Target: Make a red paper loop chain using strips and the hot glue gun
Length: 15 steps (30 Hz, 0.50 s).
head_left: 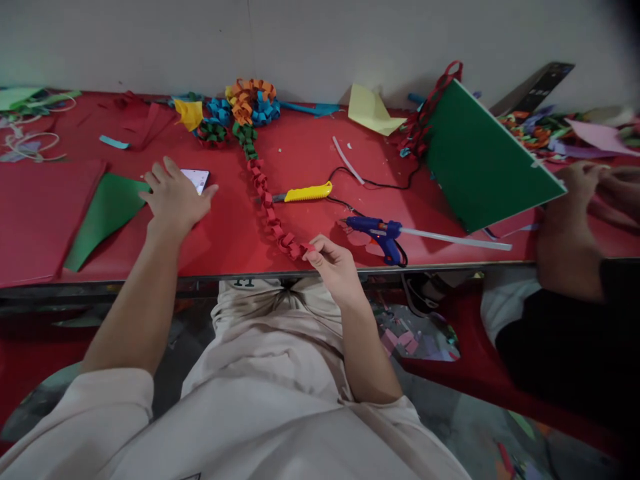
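The near end of a paper chain (263, 192) is pinched between the thumb and fingers of my right hand (333, 267), at the table's front edge. Its links run red, then green, to an orange and blue coil at the back. My left hand (173, 199) is spread over the table, beside and partly over a phone (196, 179) with a lit screen. Left of that hand lies a green paper sheet (107, 213). A yellow utility knife (307, 193) rests right of the chain, its blade end close to the red links. Nearby is a blue hot glue gun (375, 231) with a glue stick in it.
A green board (490, 160) leans upright at the right, near a co-worker's hands (580, 183). Red sheets (45, 217) lie at the far left. A loose glue stick (348, 160), a black cord, yellow paper (373, 112) and many paper scraps are spread along the back.
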Motion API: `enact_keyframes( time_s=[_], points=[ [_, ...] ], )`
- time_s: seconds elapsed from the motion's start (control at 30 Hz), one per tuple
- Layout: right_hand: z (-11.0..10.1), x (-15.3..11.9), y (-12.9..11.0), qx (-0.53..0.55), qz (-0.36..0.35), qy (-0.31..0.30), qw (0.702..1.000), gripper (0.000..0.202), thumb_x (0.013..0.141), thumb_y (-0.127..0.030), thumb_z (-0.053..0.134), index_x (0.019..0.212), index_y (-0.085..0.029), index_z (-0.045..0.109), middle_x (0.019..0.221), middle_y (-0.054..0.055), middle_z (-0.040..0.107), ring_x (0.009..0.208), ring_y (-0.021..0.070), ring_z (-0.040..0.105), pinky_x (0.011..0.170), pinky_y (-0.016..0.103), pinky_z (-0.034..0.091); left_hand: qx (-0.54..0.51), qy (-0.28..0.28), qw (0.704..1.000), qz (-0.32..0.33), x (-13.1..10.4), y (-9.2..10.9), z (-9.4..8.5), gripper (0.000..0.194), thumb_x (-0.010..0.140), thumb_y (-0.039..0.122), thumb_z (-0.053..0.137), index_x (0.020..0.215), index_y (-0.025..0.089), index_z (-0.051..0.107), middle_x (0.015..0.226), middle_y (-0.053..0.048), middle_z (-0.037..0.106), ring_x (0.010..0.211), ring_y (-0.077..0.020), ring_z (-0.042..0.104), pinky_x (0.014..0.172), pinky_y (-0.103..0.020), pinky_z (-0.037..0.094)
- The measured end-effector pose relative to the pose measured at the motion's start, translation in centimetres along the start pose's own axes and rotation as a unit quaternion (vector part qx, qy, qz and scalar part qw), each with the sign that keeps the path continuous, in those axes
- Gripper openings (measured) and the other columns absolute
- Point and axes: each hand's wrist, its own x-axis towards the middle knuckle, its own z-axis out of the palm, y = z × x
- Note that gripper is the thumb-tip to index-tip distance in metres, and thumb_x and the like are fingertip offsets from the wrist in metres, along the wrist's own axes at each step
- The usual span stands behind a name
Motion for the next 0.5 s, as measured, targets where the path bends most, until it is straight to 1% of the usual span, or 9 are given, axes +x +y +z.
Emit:
enact_keyframes(
  time_s=[0.03, 0.07, 0.1, 0.13, 0.2, 0.23, 0.33, 0.4, 0.5],
  points=[
    [0.0, 0.1, 0.0, 0.007, 0.001, -0.003, 1.000, 0.045, 0.083, -0.061, 0.080, 0.072, -0.020, 0.065, 0.080, 0.000, 0.056, 0.076, 0.0148, 0.048, 0.073, 0.030, 0.036, -0.020, 0.035, 0.996, 0.076, -1.3, 0.4, -0.3, 0.087, 0.095, 0.052, 0.063, 0.159, 0.004, 0.029, 0.167, -0.033, 0.027, 0.155, -0.0527, 0.024, 0.117, -0.079, 0.023],
    [0.0, 0.1, 0.0, 0.014, -0.003, -0.004, 1.000, 0.044, 0.083, -0.060, 0.080, 0.072, -0.020, 0.066, 0.080, 0.000, 0.055, 0.076, 0.0146, 0.048, 0.073, 0.030, 0.036, -0.059, 0.046, 0.981, 0.177, -2.9, 0.8, -0.5, 0.075, 0.101, 0.052, 0.055, 0.160, 0.011, 0.032, 0.167, -0.026, 0.031, 0.156, -0.0461, 0.026, 0.122, -0.073, 0.024],
    [0.0, 0.2, 0.0, 0.017, -0.012, -0.002, 1.000, 0.044, 0.083, -0.060, 0.080, 0.071, -0.020, 0.065, 0.079, -0.001, 0.054, 0.075, 0.0144, 0.048, 0.073, 0.030, 0.035, -0.114, 0.035, 0.952, 0.282, -4.6, 1.3, -0.5, 0.070, 0.103, 0.055, 0.050, 0.159, 0.016, 0.035, 0.165, -0.021, 0.038, 0.154, -0.0400, 0.034, 0.125, -0.064, 0.027],
    [0.0, 0.2, 0.0, 0.016, -0.024, 0.003, 1.000, 0.045, 0.083, -0.061, 0.080, 0.070, -0.020, 0.064, 0.078, -0.001, 0.053, 0.074, 0.0143, 0.047, 0.072, 0.030, 0.035, -0.156, -0.008, 0.914, 0.374, -6.5, 1.9, -0.3, 0.074, 0.101, 0.062, 0.051, 0.160, 0.021, 0.036, 0.162, -0.018, 0.044, 0.151, -0.0365, 0.040, 0.124, -0.058, 0.032],
    [-0.1, 0.1, 0.1, 0.000, -0.044, 0.011, 0.999, 0.049, 0.082, -0.064, 0.079, 0.068, -0.020, 0.062, 0.076, -0.001, 0.052, 0.073, 0.0147, 0.047, 0.072, 0.030, 0.035, -0.177, -0.075, 0.863, 0.468, -9.9, 3.2, 0.6, 0.082, 0.094, 0.070, 0.061, 0.158, 0.025, 0.039, 0.154, -0.014, 0.054, 0.144, -0.0340, 0.049, 0.120, -0.051, 0.038],
    [-0.1, 0.0, 0.1, -0.011, -0.047, 0.011, 0.999, 0.051, 0.082, -0.067, 0.077, 0.068, -0.021, 0.062, 0.075, -0.001, 0.052, 0.073, 0.0151, 0.047, 0.071, 0.030, 0.036, -0.190, -0.080, 0.846, 0.492, -11.3, 3.8, 1.2, 0.079, 0.094, 0.067, 0.063, 0.157, 0.023, 0.041, 0.150, -0.015, 0.058, 0.140, -0.0324, 0.053, 0.117, -0.049, 0.039],
    [-0.2, -0.3, -0.4, -0.032, -0.046, 0.003, 0.998, 0.052, 0.082, -0.068, 0.076, 0.067, -0.021, 0.061, 0.075, -0.001, 0.051, 0.074, 0.0156, 0.047, 0.071, 0.030, 0.038, -0.227, -0.043, 0.824, 0.517, -13.3, 5.4, 3.2, 0.046, 0.105, 0.043, 0.058, 0.144, 0.020, 0.053, 0.137, -0.012, 0.069, 0.128, -0.0258, 0.062, 0.112, -0.044, 0.040],
    [-0.3, -0.4, -0.8, -0.029, -0.048, -0.012, 0.998, 0.049, 0.083, -0.065, 0.078, 0.068, -0.021, 0.063, 0.076, -0.001, 0.052, 0.075, 0.0156, 0.048, 0.073, 0.030, 0.039, -0.237, -0.014, 0.822, 0.518, -13.1, 5.8, 3.9, 0.032, 0.108, 0.029, 0.051, 0.138, 0.022, 0.059, 0.128, -0.009, 0.073, 0.120, -0.0230, 0.065, 0.107, -0.043, 0.041],
    [-0.5, -0.5, -1.2, -0.017, -0.048, -0.042, 0.998, 0.046, 0.080, -0.064, 0.081, 0.071, -0.021, 0.067, 0.078, 0.000, 0.056, 0.078, 0.0164, 0.052, 0.076, 0.031, 0.041, -0.233, 0.007, 0.825, 0.516, -12.3, 5.6, 4.2, 0.030, 0.107, 0.022, 0.049, 0.135, 0.022, 0.062, 0.124, -0.007, 0.075, 0.116, -0.0230, 0.066, 0.101, -0.043, 0.042]
  ],
)
